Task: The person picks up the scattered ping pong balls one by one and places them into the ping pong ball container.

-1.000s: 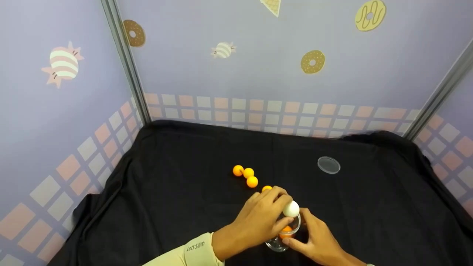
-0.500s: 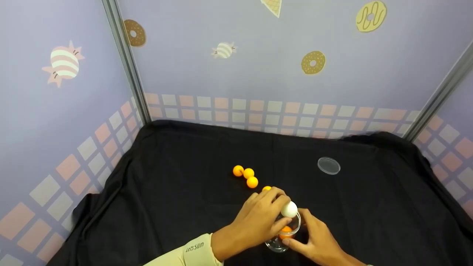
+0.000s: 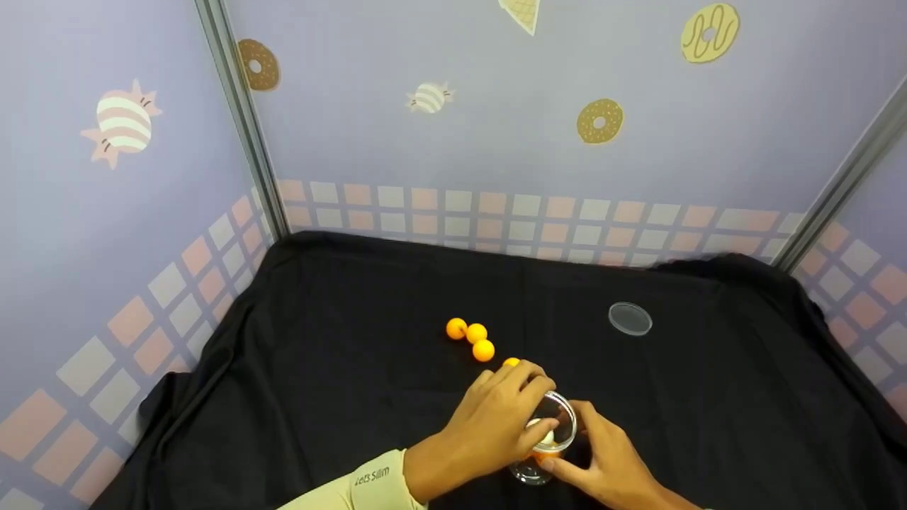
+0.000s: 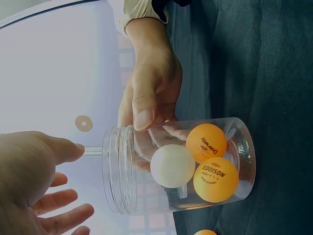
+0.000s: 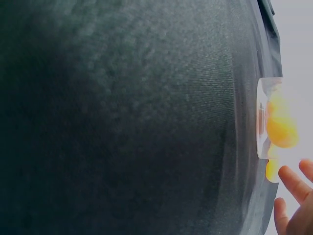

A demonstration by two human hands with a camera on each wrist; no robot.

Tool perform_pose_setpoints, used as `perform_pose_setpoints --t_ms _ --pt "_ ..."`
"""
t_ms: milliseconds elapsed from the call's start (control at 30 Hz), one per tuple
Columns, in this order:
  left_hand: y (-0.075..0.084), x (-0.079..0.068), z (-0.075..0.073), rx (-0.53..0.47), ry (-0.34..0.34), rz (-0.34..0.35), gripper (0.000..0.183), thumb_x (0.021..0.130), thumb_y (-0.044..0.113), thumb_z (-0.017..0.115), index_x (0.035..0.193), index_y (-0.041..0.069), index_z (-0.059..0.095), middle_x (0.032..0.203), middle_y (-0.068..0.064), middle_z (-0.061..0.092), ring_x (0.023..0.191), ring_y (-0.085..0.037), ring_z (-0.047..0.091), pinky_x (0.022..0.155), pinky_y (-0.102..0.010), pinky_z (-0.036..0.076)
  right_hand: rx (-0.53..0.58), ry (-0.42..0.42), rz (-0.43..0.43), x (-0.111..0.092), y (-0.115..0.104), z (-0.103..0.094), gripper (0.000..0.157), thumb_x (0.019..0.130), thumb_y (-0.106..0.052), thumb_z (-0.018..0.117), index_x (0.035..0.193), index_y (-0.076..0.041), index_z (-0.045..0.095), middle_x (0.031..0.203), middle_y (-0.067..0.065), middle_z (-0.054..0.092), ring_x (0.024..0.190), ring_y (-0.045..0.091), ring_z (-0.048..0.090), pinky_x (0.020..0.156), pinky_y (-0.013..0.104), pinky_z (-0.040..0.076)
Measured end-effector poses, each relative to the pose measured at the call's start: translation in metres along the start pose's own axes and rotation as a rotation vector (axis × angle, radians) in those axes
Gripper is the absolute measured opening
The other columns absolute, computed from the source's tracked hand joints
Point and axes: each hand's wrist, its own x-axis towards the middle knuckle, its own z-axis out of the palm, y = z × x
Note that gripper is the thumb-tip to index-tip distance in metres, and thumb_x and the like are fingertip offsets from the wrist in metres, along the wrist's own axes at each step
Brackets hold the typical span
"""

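Three orange balls (image 3: 483, 350) lie grouped on the black-clothed bench (image 3: 354, 354), at L in head view; a 4th orange ball (image 3: 511, 362) shows partly, beyond L hand (image 3: 492, 418). L grip: fingers apart, holding nothing, just over mouth of clear jar (image 4: 117, 171). Jar contents: 1 white ball (image 4: 172, 166) w/ 2 orange balls (image 4: 216, 179). R hand (image 3: 609, 453): grip curled round jar wall. Clear disc (image 3: 630, 319) lies on bench, farther back, R.

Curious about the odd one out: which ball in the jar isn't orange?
The white ball, nearest the mouth of the jar; the two orange balls are deeper.
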Motion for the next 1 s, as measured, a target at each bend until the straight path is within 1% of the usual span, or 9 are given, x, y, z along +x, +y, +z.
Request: perform_pose_setpoints --t_ms 100,233,300,433,567,633,733,900,1000 --pt "-0.001 0.000 0.001 -0.003 -0.002 -0.003 0.038 0.082 0.047 0.065 0.109 0.022 0.060 0.108 0.007 0.056 0.096 -0.009 0.054 0.071 -0.027 0.043 0.002 -0.013 0.020 0.000 0.000 0.000 0.066 0.073 -0.042 0.077 0.127 -0.023 0.045 0.110 -0.017 0.059 0.088 0.004 0.064 0.076 0.027 0.052" --pt "-0.004 0.002 0.003 -0.015 0.000 -0.023 0.037 0.082 0.046 0.065 0.109 0.021 0.060 0.108 0.007 0.056 0.095 -0.010 0.055 0.073 -0.027 0.046 0.017 -0.017 0.018 0.000 0.000 0.001 0.066 0.073 -0.041 0.077 0.128 -0.026 0.044 0.110 -0.016 0.059 0.088 0.005 0.064 0.075 0.026 0.052" --pt "-0.006 0.004 0.004 -0.024 0.003 -0.038 0.036 0.082 0.046 0.065 0.108 0.021 0.060 0.107 0.007 0.056 0.093 -0.010 0.055 0.072 -0.027 0.046 0.022 -0.009 0.010 0.000 0.001 0.001 0.066 0.072 -0.040 0.078 0.127 -0.027 0.043 0.109 -0.014 0.060 0.088 0.005 0.064 0.075 0.026 0.052" --pt "-0.011 0.011 0.005 -0.051 0.009 -0.077 0.034 0.083 0.044 0.064 0.108 0.021 0.060 0.104 0.008 0.056 0.086 -0.009 0.055 0.070 -0.026 0.045 0.031 0.004 0.006 -0.001 0.002 0.002 0.068 0.071 -0.040 0.079 0.127 -0.025 0.045 0.108 -0.013 0.061 0.089 0.007 0.063 0.074 0.025 0.052" --pt "-0.016 0.018 0.006 -0.075 0.008 -0.123 0.033 0.084 0.043 0.063 0.109 0.021 0.060 0.105 0.008 0.056 0.084 -0.009 0.055 0.068 -0.027 0.045 0.036 0.004 0.008 -0.001 0.002 0.001 0.069 0.070 -0.040 0.080 0.127 -0.022 0.046 0.110 -0.013 0.060 0.092 0.009 0.063 0.075 0.027 0.052" --pt "-0.019 0.022 0.007 -0.084 0.004 -0.143 0.033 0.085 0.043 0.062 0.110 0.021 0.060 0.105 0.008 0.056 0.086 -0.009 0.055 0.068 -0.028 0.045 0.032 0.007 0.005 -0.001 0.002 0.001 0.068 0.070 -0.040 0.080 0.127 -0.022 0.046 0.110 -0.013 0.060 0.092 0.009 0.063 0.075 0.026 0.052" --pt "-0.025 0.027 0.011 -0.088 0.007 -0.171 0.034 0.085 0.044 0.062 0.110 0.021 0.060 0.105 0.008 0.056 0.086 -0.009 0.056 0.068 -0.028 0.045 0.030 0.012 -0.006 -0.001 0.002 0.002 0.068 0.070 -0.040 0.080 0.126 -0.024 0.046 0.109 -0.012 0.060 0.091 0.008 0.064 0.074 0.026 0.052" --pt "-0.037 0.034 0.021 -0.061 0.020 -0.217 0.035 0.083 0.044 0.064 0.110 0.021 0.060 0.105 0.007 0.057 0.085 -0.011 0.056 0.067 -0.030 0.046 0.025 0.019 -0.027 0.000 0.001 0.002 0.067 0.070 -0.040 0.080 0.126 -0.019 0.048 0.109 -0.011 0.061 0.091 0.007 0.063 0.075 0.025 0.052" --pt "-0.045 0.036 0.028 -0.047 0.009 -0.250 0.035 0.083 0.043 0.064 0.109 0.021 0.060 0.105 0.006 0.057 0.087 -0.013 0.056 0.069 -0.032 0.046 0.020 0.018 -0.025 0.000 0.001 0.002 0.068 0.070 -0.040 0.080 0.126 -0.019 0.048 0.109 -0.011 0.061 0.091 0.007 0.063 0.075 0.025 0.052"
